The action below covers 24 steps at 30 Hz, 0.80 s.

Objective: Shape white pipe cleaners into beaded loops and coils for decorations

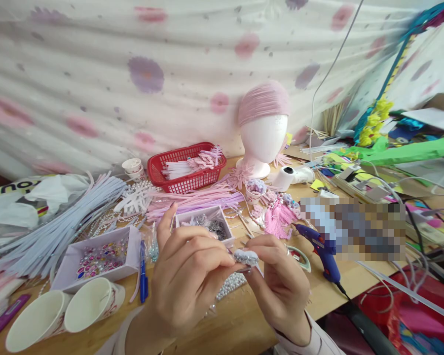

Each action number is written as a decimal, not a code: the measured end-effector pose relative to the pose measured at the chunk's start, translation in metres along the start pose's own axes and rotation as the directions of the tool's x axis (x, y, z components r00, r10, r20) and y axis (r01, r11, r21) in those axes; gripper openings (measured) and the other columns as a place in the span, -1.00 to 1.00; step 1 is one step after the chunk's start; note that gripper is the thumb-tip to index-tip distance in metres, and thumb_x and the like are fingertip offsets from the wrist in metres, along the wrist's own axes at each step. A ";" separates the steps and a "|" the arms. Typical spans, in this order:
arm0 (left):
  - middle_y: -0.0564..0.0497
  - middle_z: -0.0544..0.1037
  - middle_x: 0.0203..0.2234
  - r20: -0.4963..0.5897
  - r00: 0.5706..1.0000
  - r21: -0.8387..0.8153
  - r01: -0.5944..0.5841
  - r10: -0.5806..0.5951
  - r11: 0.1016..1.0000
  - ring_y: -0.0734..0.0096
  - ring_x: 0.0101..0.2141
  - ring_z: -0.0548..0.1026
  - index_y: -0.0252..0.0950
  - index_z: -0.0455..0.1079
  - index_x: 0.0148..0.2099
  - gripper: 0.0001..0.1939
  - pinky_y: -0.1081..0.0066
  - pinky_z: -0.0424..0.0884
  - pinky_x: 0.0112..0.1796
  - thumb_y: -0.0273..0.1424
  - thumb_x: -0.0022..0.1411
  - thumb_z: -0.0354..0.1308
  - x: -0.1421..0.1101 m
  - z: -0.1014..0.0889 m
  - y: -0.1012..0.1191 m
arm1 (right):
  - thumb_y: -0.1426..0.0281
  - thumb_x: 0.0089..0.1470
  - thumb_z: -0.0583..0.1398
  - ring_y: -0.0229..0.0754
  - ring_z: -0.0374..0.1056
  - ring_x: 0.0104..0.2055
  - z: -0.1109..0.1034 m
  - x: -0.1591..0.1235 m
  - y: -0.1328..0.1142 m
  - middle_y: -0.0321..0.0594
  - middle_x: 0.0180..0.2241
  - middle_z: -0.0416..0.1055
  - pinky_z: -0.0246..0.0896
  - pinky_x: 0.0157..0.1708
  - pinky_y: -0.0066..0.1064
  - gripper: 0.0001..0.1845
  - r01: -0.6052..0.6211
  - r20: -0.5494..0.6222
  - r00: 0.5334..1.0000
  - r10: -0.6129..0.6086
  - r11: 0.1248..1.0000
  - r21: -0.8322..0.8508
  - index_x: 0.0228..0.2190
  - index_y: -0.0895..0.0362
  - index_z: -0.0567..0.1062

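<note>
My left hand (192, 271) and my right hand (281, 286) meet above the front of the table. Between their fingertips sits a small pale blue-grey chenille piece (246, 257), fuzzy on top with a silvery glittering edge. The right thumb and fingers pinch it from one side, while the left thumb and forefinger press at its other end. Fingers cover part of it. Below the hands lies a patch of pearl beads (231, 286). A white box of small silvery parts (222, 217) stands just behind the left hand.
At left are a box of coloured gems (133, 246), a blue pen (143, 276), paper cups (92, 305) and pale chenille stems (77, 217). Behind stand a red basket (166, 186) and a foam head (263, 138). A blue glue gun (323, 249) with a cord lies right.
</note>
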State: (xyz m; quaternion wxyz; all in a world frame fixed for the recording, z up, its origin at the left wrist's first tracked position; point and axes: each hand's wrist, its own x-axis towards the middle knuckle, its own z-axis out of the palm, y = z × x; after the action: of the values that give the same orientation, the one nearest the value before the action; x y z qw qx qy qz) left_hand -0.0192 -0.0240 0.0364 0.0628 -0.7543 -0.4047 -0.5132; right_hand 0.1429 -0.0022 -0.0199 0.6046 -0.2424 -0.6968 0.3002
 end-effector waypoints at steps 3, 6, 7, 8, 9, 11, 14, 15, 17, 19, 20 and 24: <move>0.18 0.62 -0.46 0.003 0.995 0.093 -0.095 0.095 0.991 0.42 -0.36 0.57 -0.19 0.43 -0.24 -0.90 -0.07 0.02 0.27 -0.45 0.20 0.29 -0.006 -0.002 -0.001 | 0.51 0.19 0.19 -0.16 0.32 -0.27 0.002 0.001 0.003 -0.22 -0.33 0.39 0.25 -0.29 -0.33 -0.84 -0.115 0.011 0.993 0.115 0.988 0.107 -0.22 0.05 0.50; 0.17 0.63 -0.42 0.025 0.992 0.154 -0.123 0.120 0.980 0.44 -0.35 0.56 -0.19 0.41 -0.14 -0.78 -0.02 0.03 0.28 -0.48 0.17 0.32 -0.011 -0.009 -0.003 | 0.42 0.19 0.23 -0.23 0.30 -0.35 0.004 0.003 0.010 -0.27 -0.39 0.38 0.23 -0.35 -0.42 -0.97 -0.294 -0.021 0.950 0.310 0.919 0.262 -0.31 0.07 0.51; 0.16 0.62 -0.43 0.010 0.992 0.156 -0.123 0.123 0.980 0.45 -0.35 0.56 -0.20 0.41 -0.13 -0.79 0.01 0.04 0.28 -0.48 0.19 0.30 -0.012 -0.012 -0.004 | 0.39 0.17 0.26 -0.26 0.28 -0.39 0.004 0.005 0.013 -0.29 -0.42 0.37 0.21 -0.40 -0.46 -0.96 -0.355 -0.029 0.923 0.384 0.876 0.327 -0.34 0.09 0.52; 0.15 0.61 -0.44 -0.009 0.992 0.155 -0.122 0.125 0.980 0.45 -0.35 0.55 -0.21 0.40 -0.14 -0.83 0.03 0.06 0.27 -0.48 0.22 0.27 -0.011 -0.014 -0.007 | 0.35 0.14 0.29 -0.30 0.26 -0.44 0.004 0.007 0.016 -0.31 -0.44 0.37 0.19 -0.44 -0.49 -0.92 -0.408 -0.033 0.890 0.456 0.825 0.392 -0.37 0.10 0.52; 0.14 0.60 -0.45 -0.021 0.992 0.155 -0.118 0.123 0.981 0.45 -0.35 0.54 -0.21 0.41 -0.14 -0.87 0.04 0.08 0.26 -0.48 0.25 0.23 -0.011 -0.017 -0.009 | 0.31 0.11 0.32 -0.32 0.24 -0.48 0.003 0.008 0.019 -0.32 -0.47 0.36 0.17 -0.47 -0.52 -0.87 -0.452 -0.031 0.855 0.518 0.771 0.448 -0.39 0.11 0.52; 0.13 0.57 -0.48 0.000 0.993 0.151 -0.114 0.115 0.982 0.44 -0.38 0.53 -0.20 0.43 -0.14 -0.88 0.02 0.11 0.24 -0.50 0.31 0.14 -0.009 -0.020 -0.016 | 0.25 0.04 0.36 -0.35 0.20 -0.53 0.000 0.012 0.024 -0.35 -0.54 0.33 0.14 -0.51 -0.55 -0.77 -0.518 -0.007 0.789 0.614 0.671 0.530 -0.44 0.14 0.51; 0.17 0.51 -0.57 0.010 0.996 0.095 -0.093 0.092 0.991 0.47 -0.50 0.48 -0.22 0.43 -0.21 -0.91 -0.01 0.18 0.19 -0.51 0.25 0.21 -0.008 -0.020 -0.023 | 0.21 -0.06 0.41 -0.37 0.14 -0.56 -0.006 0.013 0.028 -0.38 -0.60 0.28 0.10 -0.53 -0.55 -0.69 -0.566 0.051 0.720 0.692 0.543 0.619 -0.50 0.17 0.49; 0.19 0.49 -0.60 -0.002 0.995 0.063 -0.095 0.096 0.993 0.49 -0.53 0.46 -0.23 0.42 -0.27 -0.92 -0.02 0.21 0.17 -0.49 0.23 0.25 -0.009 -0.018 -0.024 | 0.21 -0.07 0.41 -0.37 0.13 -0.56 -0.008 0.013 0.028 -0.38 -0.60 0.27 0.09 -0.54 -0.55 -0.68 -0.572 0.065 0.708 0.703 0.517 0.636 -0.51 0.17 0.49; 0.20 0.45 -0.64 -0.016 0.996 0.007 -0.092 0.092 0.996 0.50 -0.55 0.45 -0.23 0.35 -0.40 -0.83 -0.05 0.26 0.13 -0.47 0.21 0.28 -0.011 -0.013 -0.024 | 0.22 -0.10 0.43 -0.38 0.12 -0.56 -0.010 0.012 0.028 -0.37 -0.58 0.28 0.08 -0.54 -0.55 -0.68 -0.573 0.071 0.699 0.712 0.498 0.651 -0.51 0.17 0.49; 0.19 0.47 -0.61 -0.052 0.997 -0.004 -0.055 0.055 0.998 0.49 -0.53 0.47 -0.22 0.31 -0.43 -0.77 -0.08 0.31 0.10 -0.50 0.16 0.31 -0.012 -0.006 -0.024 | 0.23 -0.10 0.43 -0.37 0.12 -0.55 -0.011 0.010 0.026 -0.36 -0.55 0.29 0.08 -0.53 -0.55 -0.70 -0.564 0.065 0.706 0.706 0.504 0.654 -0.49 0.17 0.51; 0.19 0.50 -0.57 -0.078 0.996 -0.004 -0.032 0.032 0.999 0.48 -0.51 0.49 -0.22 0.32 -0.40 -0.77 -0.08 0.34 0.09 -0.55 0.12 0.33 -0.012 -0.002 -0.024 | 0.23 -0.11 0.44 -0.37 0.12 -0.55 -0.012 0.009 0.025 -0.35 -0.54 0.30 0.09 -0.52 -0.54 -0.70 -0.556 0.063 0.712 0.699 0.507 0.658 -0.47 0.16 0.51; 0.17 0.59 -0.48 -0.167 0.986 0.002 -0.025 0.025 1.000 0.42 -0.47 0.56 -0.22 0.45 -0.23 -0.67 -0.05 0.45 0.04 -0.66 0.00 0.37 -0.013 0.013 -0.022 | 0.20 -0.12 0.44 -0.35 0.13 -0.52 -0.018 0.007 0.022 -0.33 -0.51 0.31 0.11 -0.50 -0.52 -0.69 -0.527 0.084 0.751 0.655 0.518 0.674 -0.44 0.14 0.53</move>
State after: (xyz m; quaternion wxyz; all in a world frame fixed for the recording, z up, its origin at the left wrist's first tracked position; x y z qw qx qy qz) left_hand -0.0259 -0.0099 0.0126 0.1027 -0.7135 -0.3885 -0.5740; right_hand 0.1593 0.0200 -0.0290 0.5703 -0.2613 -0.3602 0.6904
